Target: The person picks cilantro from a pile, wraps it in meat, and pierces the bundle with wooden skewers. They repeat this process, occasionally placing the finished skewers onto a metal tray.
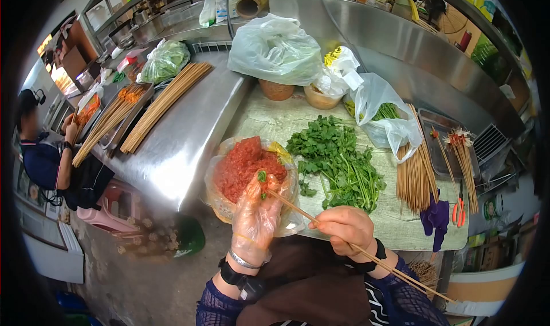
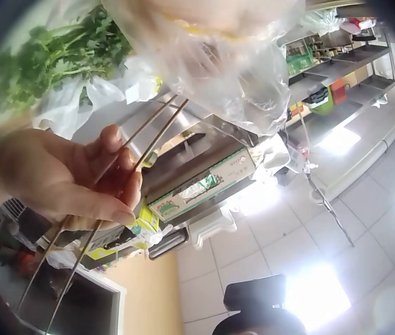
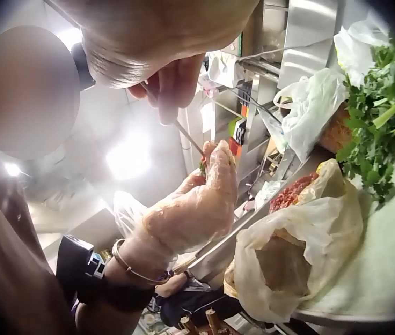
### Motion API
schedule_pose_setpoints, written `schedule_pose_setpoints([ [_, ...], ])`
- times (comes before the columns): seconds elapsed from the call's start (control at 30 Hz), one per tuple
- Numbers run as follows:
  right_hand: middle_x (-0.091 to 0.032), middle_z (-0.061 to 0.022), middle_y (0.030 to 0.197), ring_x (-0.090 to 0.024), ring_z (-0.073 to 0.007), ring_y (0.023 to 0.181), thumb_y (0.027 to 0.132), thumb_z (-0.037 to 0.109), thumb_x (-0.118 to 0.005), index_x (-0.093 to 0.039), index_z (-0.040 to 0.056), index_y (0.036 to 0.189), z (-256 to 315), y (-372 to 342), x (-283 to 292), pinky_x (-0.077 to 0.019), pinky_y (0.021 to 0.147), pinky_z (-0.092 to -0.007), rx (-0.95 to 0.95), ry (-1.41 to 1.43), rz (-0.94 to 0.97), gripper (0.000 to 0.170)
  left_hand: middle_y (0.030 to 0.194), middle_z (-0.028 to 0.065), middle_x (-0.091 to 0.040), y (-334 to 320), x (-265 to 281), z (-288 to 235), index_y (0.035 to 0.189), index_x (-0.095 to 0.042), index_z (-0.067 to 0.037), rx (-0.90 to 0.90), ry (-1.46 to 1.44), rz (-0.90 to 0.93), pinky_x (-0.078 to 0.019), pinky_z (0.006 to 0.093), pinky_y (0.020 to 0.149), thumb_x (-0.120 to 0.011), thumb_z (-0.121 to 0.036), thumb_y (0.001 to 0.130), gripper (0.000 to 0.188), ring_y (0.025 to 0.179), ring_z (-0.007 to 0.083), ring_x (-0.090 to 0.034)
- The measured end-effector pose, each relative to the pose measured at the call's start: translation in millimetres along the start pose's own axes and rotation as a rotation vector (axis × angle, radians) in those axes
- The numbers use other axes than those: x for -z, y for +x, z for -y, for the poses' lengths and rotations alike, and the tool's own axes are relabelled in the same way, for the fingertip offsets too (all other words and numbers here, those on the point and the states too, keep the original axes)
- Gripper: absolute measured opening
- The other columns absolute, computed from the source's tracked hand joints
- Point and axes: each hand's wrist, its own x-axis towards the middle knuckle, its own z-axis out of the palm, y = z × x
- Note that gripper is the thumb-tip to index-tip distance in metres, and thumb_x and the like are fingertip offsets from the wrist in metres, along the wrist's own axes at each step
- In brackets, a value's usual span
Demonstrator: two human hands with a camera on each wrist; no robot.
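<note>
In a clear plastic glove, my left hand (image 1: pixel 256 212) pinches a bit of red meat and green leaf (image 1: pixel 262 177) around the tips of thin wooden skewers (image 1: pixel 395 269). My bare right hand (image 1: pixel 345 230) holds the skewers farther down, their lower ends extending to the lower right. In the left wrist view two skewers pass through the fingers of the right hand (image 2: pixel 64 178). A bag-lined bowl of red minced meat (image 1: pixel 243 168) sits just beyond the left hand. Green herbs (image 1: pixel 338 160) lie on the table to its right.
Bundled skewers (image 1: pixel 416 171) lie on the table's right side, near a purple glove (image 1: pixel 435 220) and red-handled scissors (image 1: pixel 459 211). Plastic bags (image 1: pixel 278 51) stand at the back. On the steel counter (image 1: pixel 195 114) lie more skewers (image 1: pixel 166 105). Another person (image 1: pixel 43 154) is at far left.
</note>
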Motion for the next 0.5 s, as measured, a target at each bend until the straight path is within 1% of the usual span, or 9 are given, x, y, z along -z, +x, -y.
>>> schedule_pose_setpoints([
  [0.1, -0.063, -0.0114, 0.090, -0.063, -0.0241, 0.069, 0.074, 0.006, -0.067, -0.062, 0.0039, 0.097, 3, 8, 3, -0.0524, 0.056, -0.0309, -0.030, -0.063, 0.049, 0.023, 0.115, 0.0096, -0.058, 2, 5, 0, 0.122, -0.051, 0.001, -0.032, 0.076, -0.002, -0.0486, 0.0384, 0.095, -0.056, -0.006, 0.091, 0.032, 0.104, 0.0232, -0.056],
  [0.2, -0.063, -0.0103, 0.089, -0.063, -0.0232, 0.068, 0.069, 0.004, -0.070, -0.062, 0.0038, 0.094, 5, 13, 0, -0.0520, 0.055, -0.0305, -0.033, -0.075, 0.041, 0.026, 0.116, 0.0101, -0.058, 5, 9, 2, 0.122, -0.051, 0.001, -0.060, 0.119, -0.031, -0.0493, 0.0383, 0.094, -0.056, -0.007, 0.091, 0.032, 0.103, 0.0234, -0.057],
  [0.3, -0.064, -0.0094, 0.089, -0.063, -0.0222, 0.067, 0.068, 0.005, -0.071, -0.063, 0.0041, 0.092, 1, 14, -4, -0.0516, 0.055, -0.0299, -0.028, -0.100, 0.036, 0.025, 0.117, 0.0115, -0.057, 6, 3, 5, 0.122, -0.051, 0.001, -0.076, 0.175, -0.061, -0.0501, 0.0384, 0.093, -0.055, -0.007, 0.091, 0.032, 0.104, 0.0237, -0.057],
  [0.4, -0.064, -0.0095, 0.089, -0.063, -0.0226, 0.066, 0.068, 0.003, -0.071, -0.063, 0.0039, 0.092, 2, 19, -7, -0.0519, 0.055, -0.0298, -0.031, -0.115, 0.029, 0.026, 0.119, 0.0130, -0.056, 7, 6, 8, 0.120, -0.053, 0.002, -0.199, 0.275, -0.051, -0.0506, 0.0391, 0.092, -0.055, -0.006, 0.091, 0.030, 0.106, 0.0238, -0.057],
  [0.5, -0.063, -0.0100, 0.090, -0.063, -0.0231, 0.067, 0.068, 0.001, -0.071, -0.062, 0.0035, 0.092, 1, 18, -13, -0.0522, 0.056, -0.0303, -0.042, -0.103, 0.025, 0.026, 0.120, 0.0128, -0.056, 8, 11, 9, 0.116, -0.056, 0.002, -0.348, 0.430, 0.022, -0.0510, 0.0394, 0.092, -0.055, -0.005, 0.091, 0.026, 0.108, 0.0240, -0.057],
])
